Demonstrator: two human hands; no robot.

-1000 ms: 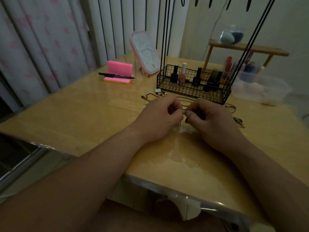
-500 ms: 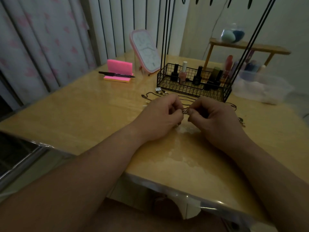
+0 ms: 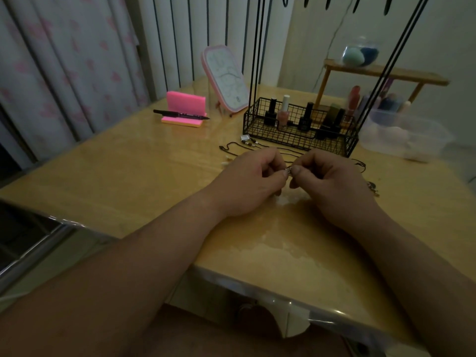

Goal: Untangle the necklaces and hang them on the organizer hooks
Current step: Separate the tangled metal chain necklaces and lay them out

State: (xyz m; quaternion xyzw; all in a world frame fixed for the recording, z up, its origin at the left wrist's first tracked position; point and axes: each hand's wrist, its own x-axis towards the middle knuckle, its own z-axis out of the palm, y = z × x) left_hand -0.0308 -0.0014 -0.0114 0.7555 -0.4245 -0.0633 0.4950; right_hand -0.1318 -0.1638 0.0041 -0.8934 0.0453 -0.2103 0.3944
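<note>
Hands barely shifted since the last frame. Left hand and right hand meet just in front of the basket, both pinching a small metal bit of necklace. Loose cords lie by the basket's front-left corner.

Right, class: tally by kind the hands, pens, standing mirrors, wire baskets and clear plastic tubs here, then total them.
Hands: 2 (left hand, right hand, both pinching the small metal necklace clasp)
Black pen: 1
Pink-framed standing mirror: 1
Black wire basket: 1
Clear plastic tub: 1
Total: 6
</note>
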